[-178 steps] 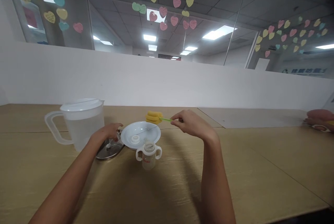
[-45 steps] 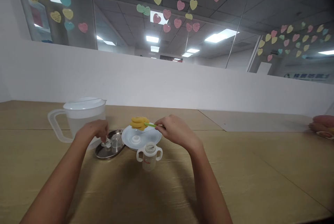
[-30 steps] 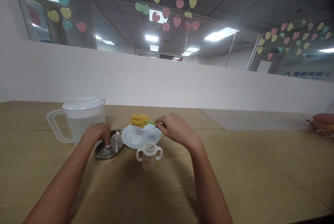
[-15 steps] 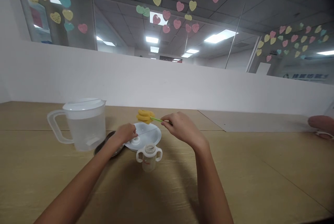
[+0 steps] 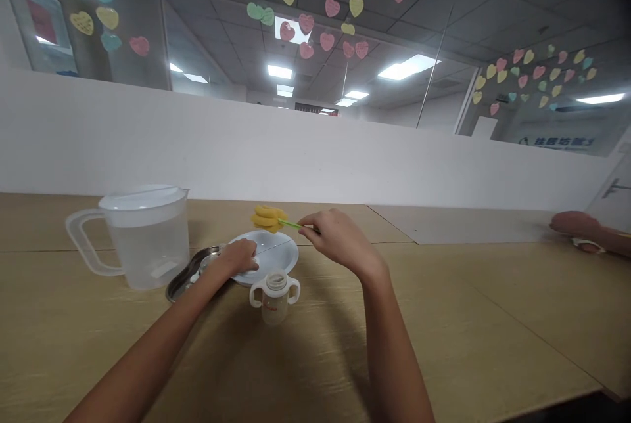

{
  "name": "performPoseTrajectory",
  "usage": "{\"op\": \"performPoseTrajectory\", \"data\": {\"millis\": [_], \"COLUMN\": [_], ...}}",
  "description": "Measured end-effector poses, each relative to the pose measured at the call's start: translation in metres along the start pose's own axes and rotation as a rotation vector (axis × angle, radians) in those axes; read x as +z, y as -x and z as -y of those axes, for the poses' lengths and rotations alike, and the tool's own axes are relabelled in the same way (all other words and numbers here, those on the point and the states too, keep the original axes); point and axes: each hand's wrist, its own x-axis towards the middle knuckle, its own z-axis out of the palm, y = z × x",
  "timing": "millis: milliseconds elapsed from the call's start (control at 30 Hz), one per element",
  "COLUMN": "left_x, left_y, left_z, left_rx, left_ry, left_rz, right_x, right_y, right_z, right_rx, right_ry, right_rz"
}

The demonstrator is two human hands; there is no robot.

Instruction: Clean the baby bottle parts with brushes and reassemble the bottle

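Sponge brush (image 5: 269, 219), one, yellow head, green handle: held by the handle in the narrow, closed grip of the right hand (image 5: 335, 236); the head is raised by the far rim of the bowl and pointed left.

Bowl (image 5: 286, 253), one, pale and shallow: set upright on the desk (image 5: 468, 331), near the centre of the scene. Its left part is covered by the left hand (image 5: 237, 257), by whose fingertips a small white piece (image 5: 256, 264) is partly shown; whether it is gripped or only touched cannot be told.

Bottle (image 5: 275, 301), one, translucent, red lettering, two white handles: stood upright and uncapped just on the near side of the bowl, untouched by either hand.

Tray (image 5: 173, 289), one, metal: placed left of the bowl, partly hidden by the left forearm. Clear and white small parts are held in it, their forms not clearly made out.

Pitcher (image 5: 150, 245), one, translucent, lidded, partly filled with clear liquid: stood at the left, its handle turned left.

White wall (image 5: 315, 160), one: placed behind the desk, topped by glass panels on which heart-shaped notes (image 5: 355, 6) are stuck.

Another person's hand (image 5: 574, 222): rested at the far right, blurred.
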Motion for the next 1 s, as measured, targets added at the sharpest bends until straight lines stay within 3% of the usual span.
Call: {"op": "performPoseTrajectory", "data": {"millis": [133,233,333,400,633,833,1000], "left_x": [-0.028,-0.053,-0.07,-0.075,-0.083,-0.081,-0.083], "left_y": [0.006,0.018,0.034,0.043,0.057,0.053,0.056], "left_z": [0.016,0.023,0.018,0.011,0.002,0.009,0.007], "left_rx": [0.079,0.144,0.24,0.267,0.23,0.222,0.115], "left_ry": [0.16,0.533,0.895,1.01,1.073,1.102,0.996], "left_rz": [-0.072,-0.21,-0.246,-0.263,-0.319,-0.173,-0.108], "right_x": [-0.001,-0.002,-0.005,-0.007,-0.01,-0.008,-0.01], "right_y": [0.001,0.002,0.003,0.004,0.006,0.004,0.006], "right_z": [-0.009,-0.017,-0.02,-0.017,-0.01,-0.012,-0.007], "right_rx": [0.045,0.083,0.034,-0.003,-0.018,-0.115,-0.184], "right_ry": [-0.036,-0.048,-0.101,-0.154,-0.258,-0.312,-0.326], "right_rz": [0.021,0.036,0.042,0.028,0.005,0.065,0.054]}}
